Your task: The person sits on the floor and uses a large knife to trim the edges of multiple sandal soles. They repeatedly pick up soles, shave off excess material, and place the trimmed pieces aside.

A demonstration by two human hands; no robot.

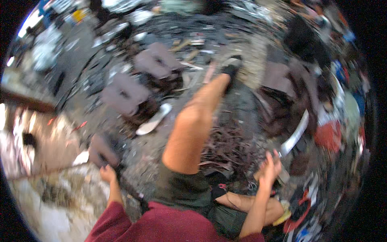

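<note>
The picture is smeared by motion. My left hand (108, 174) is closed at the lower edge of a flat dark brown piece (100, 152) with a slot in it, at the lower left. On the right, my right hand (270, 168) appears wrapped round the handle of a large curved knife (296, 136). Its pale blade points up and away from me, and most of the handle is hidden by the fingers. Between my hands stretches my bare leg, with a heap of curly brown offcuts (234, 147) beside it.
Two stacks of slotted brown pieces, a far stack (157, 60) and a nearer stack (125, 94), stand left of my leg. A white sole-shaped piece (154, 119) lies by them. Draped brown sheets (282, 80) and a red bundle (328, 135) are at the right. Scraps litter the ground.
</note>
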